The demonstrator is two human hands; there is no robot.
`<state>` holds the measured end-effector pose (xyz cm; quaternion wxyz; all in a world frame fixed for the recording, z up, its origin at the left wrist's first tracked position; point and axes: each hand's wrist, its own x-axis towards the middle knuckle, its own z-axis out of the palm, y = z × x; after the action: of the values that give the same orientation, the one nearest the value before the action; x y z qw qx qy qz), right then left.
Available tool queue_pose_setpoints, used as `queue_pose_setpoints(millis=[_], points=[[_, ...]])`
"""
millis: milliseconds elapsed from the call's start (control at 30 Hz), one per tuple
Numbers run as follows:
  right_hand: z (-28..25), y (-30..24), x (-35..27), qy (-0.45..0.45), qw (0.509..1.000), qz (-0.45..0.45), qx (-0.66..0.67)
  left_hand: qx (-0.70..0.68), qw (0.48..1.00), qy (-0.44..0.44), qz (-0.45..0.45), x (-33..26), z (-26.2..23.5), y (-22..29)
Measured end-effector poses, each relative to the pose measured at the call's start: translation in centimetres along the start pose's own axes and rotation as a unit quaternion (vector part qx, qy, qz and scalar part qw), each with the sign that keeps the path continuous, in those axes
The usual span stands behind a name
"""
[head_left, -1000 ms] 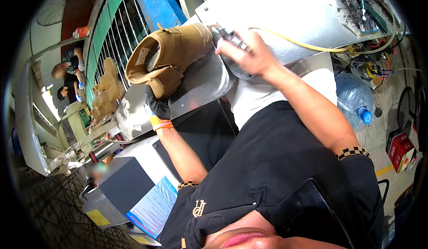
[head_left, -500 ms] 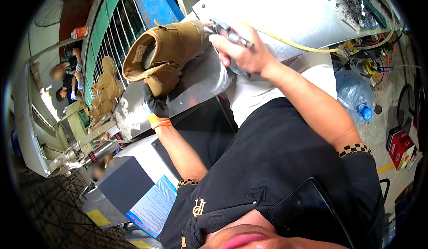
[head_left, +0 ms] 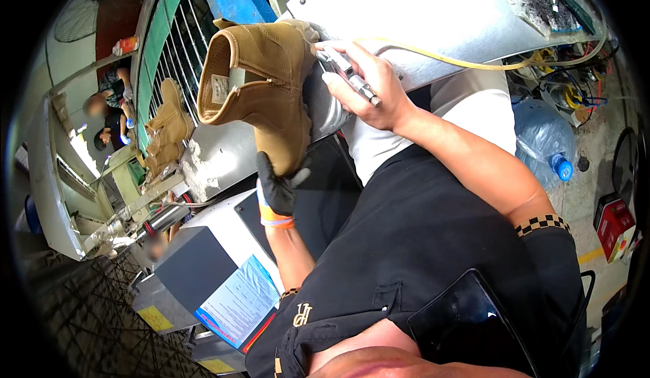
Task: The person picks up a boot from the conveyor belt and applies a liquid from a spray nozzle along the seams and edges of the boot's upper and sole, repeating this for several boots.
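Note:
A tan ankle boot [head_left: 274,73] is held over the metal bench, its open top toward the left, its toe down toward me and its sole to the right. My left hand [head_left: 276,185], in a black glove with an orange cuff, grips the toe from below. My bare right hand [head_left: 372,87] is closed around a small silver metal tool [head_left: 349,73], shaped like an air gun. Its front end is close to the sole near the heel; I cannot tell whether they touch. A yellow hose [head_left: 467,65] runs behind that hand, its joint with the tool hidden.
More tan boots [head_left: 168,124] stand at the left along the metal bench [head_left: 217,154]. A large clear bottle [head_left: 542,137] and tangled wires lie at the right. Below the left arm is a grey machine box [head_left: 196,263]. Other people [head_left: 108,117] are far left.
The boot has turned, its toe swinging right and toward me and more of its side showing. My left hand has moved right with the toe. The right hand has shifted slightly lower.

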<state>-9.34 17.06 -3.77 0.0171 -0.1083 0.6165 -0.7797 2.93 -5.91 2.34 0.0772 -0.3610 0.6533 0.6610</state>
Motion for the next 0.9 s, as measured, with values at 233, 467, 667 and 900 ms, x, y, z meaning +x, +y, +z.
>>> queue_pose_setpoints(millis=[233,467,667,900], points=[[0.3,0.5,-0.9,-0.045,0.996,0.034,0.069,-0.21,0.967,-0.098,-0.11,-1.4,3.3,-1.7],[-0.8,0.1,-0.9,-0.057,0.992,0.041,0.101,-0.318,0.914,-0.196,-0.159,-1.1,6.6,-2.0],[-3.6,-2.9,-1.0,-0.121,0.965,0.162,0.166,-0.367,0.876,-0.25,-0.191,-0.8,9.3,-1.7],[-6.6,-5.9,-2.6,-0.138,0.945,0.253,0.152,-0.268,0.909,-0.27,-0.168,-0.8,11.1,-1.0]])
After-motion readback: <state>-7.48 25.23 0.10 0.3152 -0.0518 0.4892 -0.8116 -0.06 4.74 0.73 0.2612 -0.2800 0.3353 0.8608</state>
